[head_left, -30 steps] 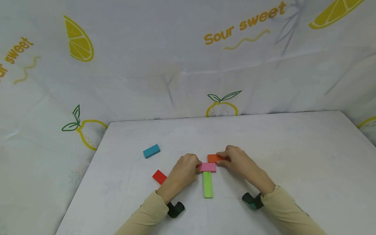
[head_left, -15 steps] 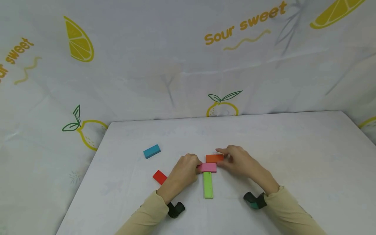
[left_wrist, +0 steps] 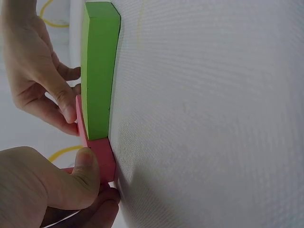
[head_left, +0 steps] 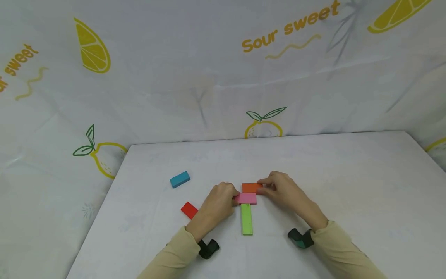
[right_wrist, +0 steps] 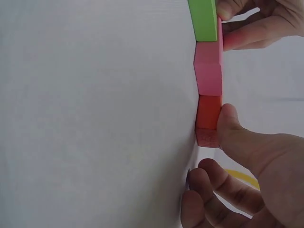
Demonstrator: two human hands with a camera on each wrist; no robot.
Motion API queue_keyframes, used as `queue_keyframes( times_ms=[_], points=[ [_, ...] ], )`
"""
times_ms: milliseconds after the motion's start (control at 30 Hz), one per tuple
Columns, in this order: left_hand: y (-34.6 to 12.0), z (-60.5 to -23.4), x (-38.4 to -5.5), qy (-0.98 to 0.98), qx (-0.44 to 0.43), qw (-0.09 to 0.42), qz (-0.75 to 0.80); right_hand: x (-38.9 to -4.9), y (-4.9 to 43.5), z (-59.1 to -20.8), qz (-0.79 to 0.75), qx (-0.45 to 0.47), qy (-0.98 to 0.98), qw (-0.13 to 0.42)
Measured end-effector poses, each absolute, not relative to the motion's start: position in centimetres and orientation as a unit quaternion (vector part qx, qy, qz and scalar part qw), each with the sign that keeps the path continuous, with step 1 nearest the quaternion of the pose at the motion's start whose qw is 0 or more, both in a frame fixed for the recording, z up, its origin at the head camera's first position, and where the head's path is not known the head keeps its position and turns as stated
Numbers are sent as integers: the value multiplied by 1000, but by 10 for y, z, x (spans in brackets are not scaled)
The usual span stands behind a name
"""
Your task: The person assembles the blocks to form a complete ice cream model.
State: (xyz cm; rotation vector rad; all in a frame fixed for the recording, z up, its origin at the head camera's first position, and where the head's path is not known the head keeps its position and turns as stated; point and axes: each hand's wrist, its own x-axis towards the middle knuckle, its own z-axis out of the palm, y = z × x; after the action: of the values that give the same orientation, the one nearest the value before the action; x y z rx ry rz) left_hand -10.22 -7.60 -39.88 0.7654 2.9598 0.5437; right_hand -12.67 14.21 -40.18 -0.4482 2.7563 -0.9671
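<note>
My left hand (head_left: 217, 199) pinches the left end of a pink block (head_left: 248, 198) that lies flat on the table. Butted against the pink block's near side is a long green block (head_left: 246, 219), forming a T with it. An orange block (head_left: 249, 188) lies along the pink block's far side, and their left ends sit close to level. At its right end, my right hand (head_left: 283, 193) holds the orange block between thumb and index finger. The right wrist view shows the thumb on the orange block (right_wrist: 209, 114), with the other fingers curled below.
A blue block (head_left: 180, 179) lies at the back left of the white table (head_left: 348, 186). Partly behind my left wrist is a red block (head_left: 189, 210). A printed cloth (head_left: 174, 77) hangs behind the table's far edge.
The orange block has shifted slightly left along the pink block. My right index finger lifted off it half a second ago and is back on it now. The left hand has stayed put.
</note>
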Motion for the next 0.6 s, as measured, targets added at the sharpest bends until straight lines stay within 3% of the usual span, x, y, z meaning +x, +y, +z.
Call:
queue_keyframes(
  times_ms=[600],
  points=[
    [-75, -398, -101, 953, 249, 5, 172, -129, 135, -405, -331, -150, 925, 108]
  ],
)
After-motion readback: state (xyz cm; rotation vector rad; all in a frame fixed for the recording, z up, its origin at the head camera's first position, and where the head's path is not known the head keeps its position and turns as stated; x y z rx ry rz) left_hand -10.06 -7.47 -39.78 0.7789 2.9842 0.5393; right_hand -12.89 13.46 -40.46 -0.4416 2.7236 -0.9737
